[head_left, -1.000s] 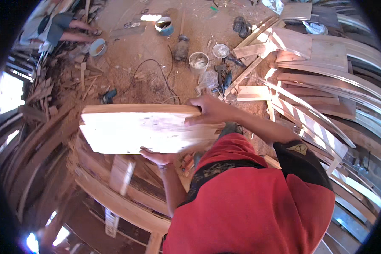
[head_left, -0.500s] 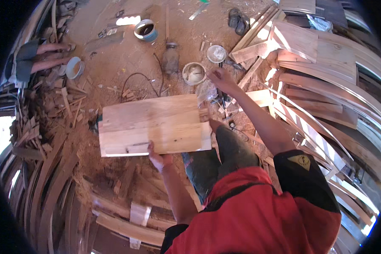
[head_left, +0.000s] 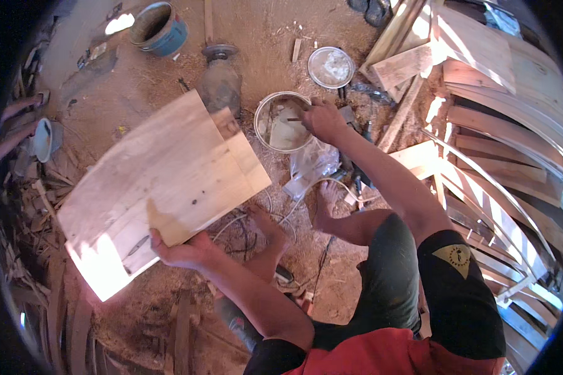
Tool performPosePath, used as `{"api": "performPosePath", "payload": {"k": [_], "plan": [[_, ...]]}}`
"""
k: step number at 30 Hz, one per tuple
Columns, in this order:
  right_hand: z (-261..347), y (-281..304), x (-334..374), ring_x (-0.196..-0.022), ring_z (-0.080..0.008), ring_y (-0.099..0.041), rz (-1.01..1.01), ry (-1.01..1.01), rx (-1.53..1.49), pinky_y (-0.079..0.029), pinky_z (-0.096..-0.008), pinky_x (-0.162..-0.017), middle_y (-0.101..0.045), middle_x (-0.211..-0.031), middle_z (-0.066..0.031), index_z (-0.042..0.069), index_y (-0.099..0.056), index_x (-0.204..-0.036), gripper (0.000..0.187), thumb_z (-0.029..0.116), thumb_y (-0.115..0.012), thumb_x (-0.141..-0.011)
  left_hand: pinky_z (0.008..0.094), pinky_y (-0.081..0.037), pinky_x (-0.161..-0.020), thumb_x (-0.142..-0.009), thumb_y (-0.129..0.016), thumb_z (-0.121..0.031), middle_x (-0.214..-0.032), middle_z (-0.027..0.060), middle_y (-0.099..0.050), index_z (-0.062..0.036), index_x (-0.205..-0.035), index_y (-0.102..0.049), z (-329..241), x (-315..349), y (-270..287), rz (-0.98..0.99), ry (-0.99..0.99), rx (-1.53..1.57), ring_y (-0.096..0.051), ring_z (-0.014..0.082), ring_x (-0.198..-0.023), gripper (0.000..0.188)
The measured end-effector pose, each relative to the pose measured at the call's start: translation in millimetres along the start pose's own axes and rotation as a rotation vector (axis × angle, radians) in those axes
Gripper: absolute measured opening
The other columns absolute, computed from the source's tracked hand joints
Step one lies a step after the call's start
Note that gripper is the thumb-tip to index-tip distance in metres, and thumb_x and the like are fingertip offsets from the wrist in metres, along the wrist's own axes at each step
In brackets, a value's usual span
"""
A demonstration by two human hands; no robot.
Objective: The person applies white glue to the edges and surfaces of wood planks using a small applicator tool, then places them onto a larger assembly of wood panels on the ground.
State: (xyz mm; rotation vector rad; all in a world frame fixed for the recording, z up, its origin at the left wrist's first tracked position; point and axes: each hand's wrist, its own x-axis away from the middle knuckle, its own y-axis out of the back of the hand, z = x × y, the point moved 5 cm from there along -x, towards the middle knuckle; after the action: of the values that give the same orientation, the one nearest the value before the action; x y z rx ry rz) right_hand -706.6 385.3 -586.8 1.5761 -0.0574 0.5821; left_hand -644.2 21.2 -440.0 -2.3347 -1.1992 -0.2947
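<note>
So the left hand (head_left: 184, 251) has a firm hold on the wooden panel (head_left: 144, 169), thumb on the top face near its lower edge. The panel sits tilted across the left-center of the frame, with a bright sunlit patch at its lower-left end. The right hand (head_left: 326, 120) is at the right rim of a round bucket (head_left: 257, 125) of pale paste (head_left: 289, 135), top center. A thin dark strip (head_left: 293, 119) pokes out by its fingers, but I can't tell if they're gripping that or the rim. On markings: there's a yellow patch (head_left: 455, 258) with a dark round emblem on the black sleeve (head_left: 463, 312), lower right, any lettering too small to read. Blue bucket (head_left: 171, 40), upper left. Clear plastic bag (head_left: 313, 164) just below the paste bucket.
</note>
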Motion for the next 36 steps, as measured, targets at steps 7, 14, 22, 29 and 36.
{"api": "performPosePath", "payload": {"k": [7,14,22,29,36], "plan": [[26.0,-61.7,-55.7,-0.104,-0.0258,-0.064,0.131,0.256,0.339,-0.045,-0.0435,-0.090,-0.070,-0.109,-0.0083,0.016,-0.074,-0.093,0.019,0.018,-0.056,-0.087,0.0552,-0.044,-0.104,-0.087,-0.055,-0.032,-0.130,0.0223,-0.057,0.0080,-0.135,-0.047,92.2,-55.0,-9.8,0.264,-0.064,0.276,-0.055,0.0366,-0.122,0.063],[20.8,-42.9,-40.9,-0.094,-0.0219,-0.065,-0.087,0.169,0.394,-0.051,-0.0371,-0.068,-0.065,-0.101,-0.0069,0.015,-0.071,-0.094,0.018,0.020,-0.055,-0.089,0.0547,-0.044,-0.103,-0.083,-0.060,-0.030,-0.131,0.0213,-0.056,0.0051,-0.135,-0.045,127.7,-64.0,0.5,0.213,-0.118,0.323,-0.054,0.0385,-0.121,0.064],[51.8,-87.8,-51.2,-0.094,-0.0236,-0.065,-0.041,0.392,0.668,-0.053,-0.0373,-0.068,-0.064,-0.098,-0.0042,0.017,-0.071,-0.088,0.013,0.020,-0.058,-0.088,0.0549,-0.044,-0.102,-0.081,-0.060,-0.030,-0.131,0.0200,-0.055,0.0028,-0.136,-0.044,106.5,-45.7,1.6,0.255,-0.122,0.377,-0.053,0.0385,-0.122,0.066],[21.2,-52.0,-58.1,-0.088,-0.0243,-0.071,0.009,0.337,0.383,-0.055,-0.0410,-0.077,-0.073,-0.091,-0.0103,0.014,-0.071,-0.086,0.011,0.016,-0.061,-0.085,0.0590,-0.042,-0.103,-0.079,-0.063,-0.029,-0.137,0.0201,-0.050,0.0004,-0.142,-0.039,100.3,-53.1,7.3,0.230,-0.097,0.341,-0.050,0.0395,-0.126,0.073],[-25.6,59.3,9.2,-0.076,-0.0265,-0.069,0.099,0.224,-0.044,-0.054,-0.0420,-0.068,-0.072,-0.089,-0.0102,0.013,-0.075,-0.098,0.020,0.025,-0.070,-0.083,0.0559,-0.045,-0.102,-0.080,-0.062,-0.026,-0.132,0.0196,-0.055,0.0016,-0.137,-0.045,103.2,-56.3,7.0,0.243,-0.033,0.409,-0.054,0.0379,-0.122,0.066]]}}
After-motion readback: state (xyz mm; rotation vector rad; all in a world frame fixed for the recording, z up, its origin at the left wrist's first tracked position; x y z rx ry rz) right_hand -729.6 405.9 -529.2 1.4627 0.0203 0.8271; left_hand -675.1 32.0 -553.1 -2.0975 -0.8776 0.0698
